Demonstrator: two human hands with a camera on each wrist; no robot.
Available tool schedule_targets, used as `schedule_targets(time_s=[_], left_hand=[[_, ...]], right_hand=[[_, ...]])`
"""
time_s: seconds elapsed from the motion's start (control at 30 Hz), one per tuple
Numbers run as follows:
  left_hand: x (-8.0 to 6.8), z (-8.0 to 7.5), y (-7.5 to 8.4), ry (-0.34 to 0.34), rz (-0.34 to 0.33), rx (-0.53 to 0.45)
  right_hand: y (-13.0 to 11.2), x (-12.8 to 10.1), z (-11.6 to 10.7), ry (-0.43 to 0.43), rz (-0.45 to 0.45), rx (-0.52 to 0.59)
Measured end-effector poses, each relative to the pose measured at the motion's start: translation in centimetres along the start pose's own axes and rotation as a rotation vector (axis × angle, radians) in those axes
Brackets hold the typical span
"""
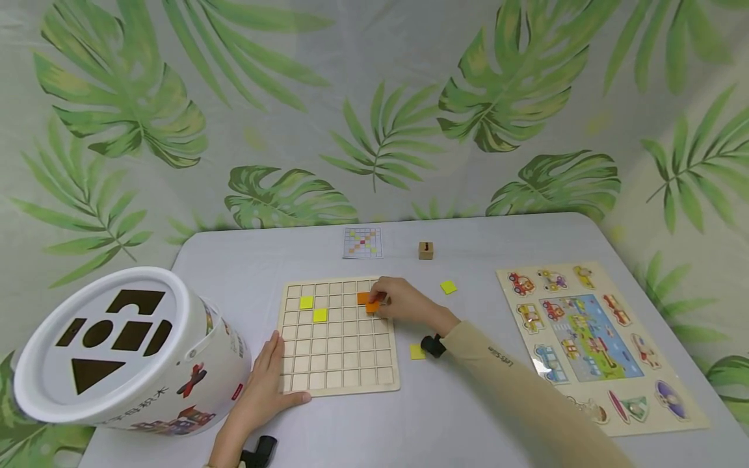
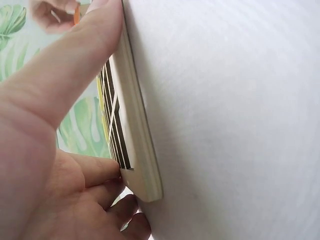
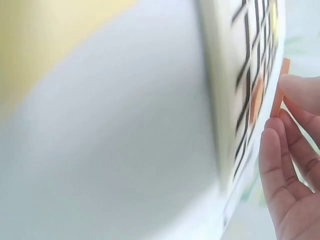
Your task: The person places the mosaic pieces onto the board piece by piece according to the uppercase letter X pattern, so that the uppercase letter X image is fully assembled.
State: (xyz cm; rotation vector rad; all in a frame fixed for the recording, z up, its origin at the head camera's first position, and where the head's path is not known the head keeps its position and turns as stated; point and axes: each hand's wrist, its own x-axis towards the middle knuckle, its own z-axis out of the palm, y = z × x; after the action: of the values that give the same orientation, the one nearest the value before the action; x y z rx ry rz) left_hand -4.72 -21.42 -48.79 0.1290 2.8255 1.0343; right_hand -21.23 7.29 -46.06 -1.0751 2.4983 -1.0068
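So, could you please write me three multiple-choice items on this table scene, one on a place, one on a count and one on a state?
1. Where does the left hand rest?
A. on the grid board's near left corner
B. on the white bucket
C. on the vehicle puzzle

2. How many yellow tiles sit in the grid board?
A. none
B. two
C. five

3. What is the right hand doing?
A. lying flat and empty
B. pinching an orange tile
C. lifting the small wooden cube

Answers: 1 A, its fingers lie at that corner; 2 B, two yellow tiles fill upper left cells; 3 B, the fingertips pinch the orange tile over the board.
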Motion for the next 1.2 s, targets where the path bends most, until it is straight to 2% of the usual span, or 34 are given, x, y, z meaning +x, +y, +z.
schedule_targets(time_s=[0.3, 0.47, 0.6, 0.77, 0.93, 1.03, 1.2], left_hand=[[0.0, -0.1, 0.1, -0.010, -0.010, 0.004], [0.0, -0.2, 0.1, -0.007, -0.005, 0.011], [-0.1, -0.1, 0.1, -0.005, -0.002, 0.013], [0.0, 0.0, 0.1, -0.004, -0.002, 0.005], [-0.1, 0.0, 0.1, 0.001, 0.000, 0.000], [-0.1, 0.0, 0.1, -0.001, 0.002, 0.000], [0.0, 0.0, -0.1, -0.002, 0.013, 0.002]], right_hand=[[-1.9, 3.2, 2.9, -0.061, -0.017, -0.081], [-2.6, 3.7, 3.3, -0.073, -0.016, -0.139], [-2.6, 3.1, 2.9, -0.066, 0.010, -0.103], [-1.2, 0.8, 0.6, -0.020, 0.012, 0.002], [1.0, -3.5, -2.6, 0.036, 0.067, 0.072], [2.5, -6.4, -3.9, 0.063, 0.103, 0.063], [4.5, -10.4, -4.8, 0.052, 0.167, 0.058]])
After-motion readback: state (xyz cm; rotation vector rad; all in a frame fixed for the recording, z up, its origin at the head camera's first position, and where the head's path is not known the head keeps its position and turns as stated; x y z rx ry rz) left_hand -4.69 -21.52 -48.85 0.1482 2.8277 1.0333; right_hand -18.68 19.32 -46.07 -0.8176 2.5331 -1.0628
